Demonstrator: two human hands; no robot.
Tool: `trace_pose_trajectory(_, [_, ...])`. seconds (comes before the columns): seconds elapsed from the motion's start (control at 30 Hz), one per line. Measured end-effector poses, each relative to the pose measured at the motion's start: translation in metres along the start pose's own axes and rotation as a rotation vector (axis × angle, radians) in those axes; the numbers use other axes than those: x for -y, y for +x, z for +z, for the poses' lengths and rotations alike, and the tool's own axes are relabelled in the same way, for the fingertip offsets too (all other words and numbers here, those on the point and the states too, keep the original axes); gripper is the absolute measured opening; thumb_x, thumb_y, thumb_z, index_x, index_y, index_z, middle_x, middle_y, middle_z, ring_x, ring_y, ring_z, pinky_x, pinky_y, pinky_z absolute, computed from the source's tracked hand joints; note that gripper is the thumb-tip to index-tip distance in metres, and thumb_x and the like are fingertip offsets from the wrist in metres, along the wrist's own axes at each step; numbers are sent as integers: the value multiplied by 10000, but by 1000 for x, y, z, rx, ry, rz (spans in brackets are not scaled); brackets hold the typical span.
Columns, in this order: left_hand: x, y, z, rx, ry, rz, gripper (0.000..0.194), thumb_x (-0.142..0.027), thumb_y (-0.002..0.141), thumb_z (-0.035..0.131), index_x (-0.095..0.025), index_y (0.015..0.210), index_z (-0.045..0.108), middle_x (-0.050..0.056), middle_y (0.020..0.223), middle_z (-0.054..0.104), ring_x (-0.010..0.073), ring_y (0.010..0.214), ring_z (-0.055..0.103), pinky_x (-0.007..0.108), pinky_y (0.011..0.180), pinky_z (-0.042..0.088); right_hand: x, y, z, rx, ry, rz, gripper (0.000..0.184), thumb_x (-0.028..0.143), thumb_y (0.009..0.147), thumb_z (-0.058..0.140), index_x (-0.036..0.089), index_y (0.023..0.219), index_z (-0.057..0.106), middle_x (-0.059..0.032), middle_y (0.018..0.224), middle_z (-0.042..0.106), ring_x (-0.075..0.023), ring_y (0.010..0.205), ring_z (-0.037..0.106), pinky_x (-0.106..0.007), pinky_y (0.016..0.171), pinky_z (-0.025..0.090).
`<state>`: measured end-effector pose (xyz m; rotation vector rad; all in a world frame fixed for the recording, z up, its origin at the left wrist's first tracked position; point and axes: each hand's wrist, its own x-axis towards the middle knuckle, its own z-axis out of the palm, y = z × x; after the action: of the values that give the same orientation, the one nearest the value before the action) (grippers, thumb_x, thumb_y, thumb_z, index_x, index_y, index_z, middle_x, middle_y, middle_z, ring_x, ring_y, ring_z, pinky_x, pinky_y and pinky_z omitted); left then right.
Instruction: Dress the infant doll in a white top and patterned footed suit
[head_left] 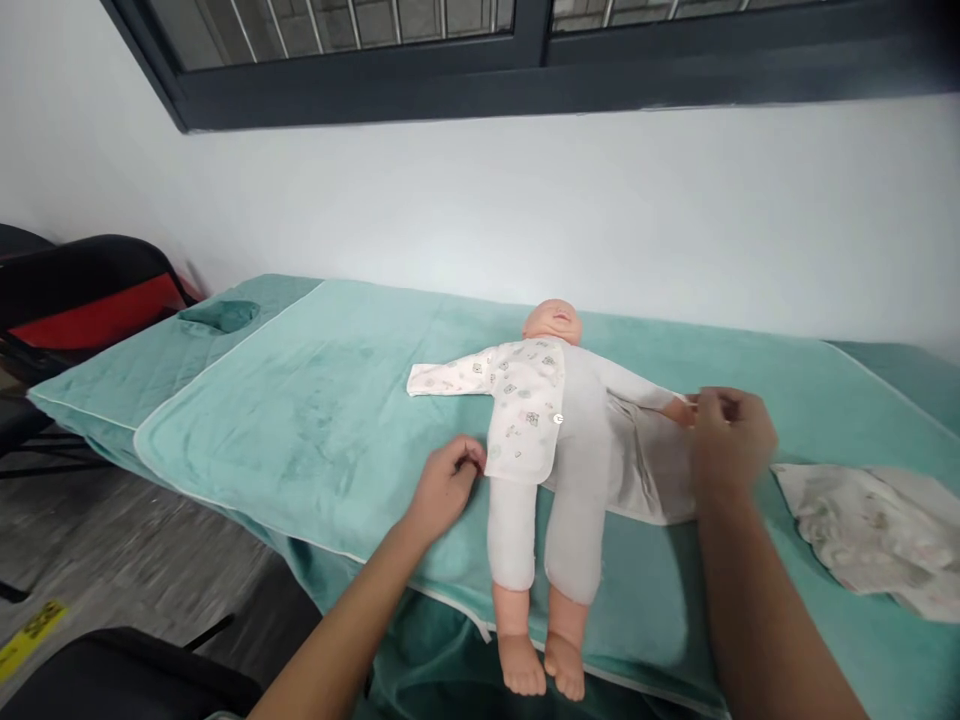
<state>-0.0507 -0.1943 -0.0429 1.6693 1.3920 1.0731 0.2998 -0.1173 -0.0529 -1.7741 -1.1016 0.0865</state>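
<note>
A baby doll (577, 400) lies on its back, head toward the wall and bare feet toward me. Its body is white and cloth-like. A printed white baby jacket (525, 410) covers one side of its chest, with the sleeve at picture left stretched flat. The jacket's other half (660, 470) lies spread beneath the doll at the right. My left hand (450, 485) rests on the bed with curled fingers, close against the jacket's lower edge; what they hold is hidden. My right hand (727, 435), slightly blurred, is closed at the doll's hand (679, 408).
A crumpled printed white cloth (885, 535) lies at the right of the green-covered bed (300, 400). The bed has a face hole (221, 316) at the left end. Behind stand a white wall and a barred window. Black chairs (97, 280) are at the left.
</note>
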Motion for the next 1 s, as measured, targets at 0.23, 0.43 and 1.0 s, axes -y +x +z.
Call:
trace_pose_trajectory(0.23, [-82, 71, 49, -59, 311, 397, 305, -51, 804, 411, -228, 933, 623, 40, 1023, 691, 198, 1030, 590, 328, 947, 433, -51, 36, -30, 160, -375, 87, 280, 348, 805, 529, 208, 982, 694, -144, 941, 711, -307, 868, 616, -423, 750, 432])
trace_pose_trajectory(0.43, [-136, 135, 155, 451, 824, 650, 311, -62, 849, 448, -160, 1103, 598, 118, 1173, 639, 265, 1072, 551, 394, 851, 420, -61, 38, -23, 215, -245, -7, 273, 390, 799, 559, 243, 963, 720, -75, 901, 723, -267, 834, 629, -371, 726, 447])
trace_pose_trajectory(1.0, [-142, 174, 128, 516, 1213, 759, 242, -131, 884, 529, -195, 1088, 641, 121, 1123, 672, 287, 1076, 561, 395, 824, 326, -42, 34, -15, 475, -171, -109, 317, 546, 811, 608, 230, 797, 626, -13, 751, 656, -205, 709, 575, -326, 642, 375])
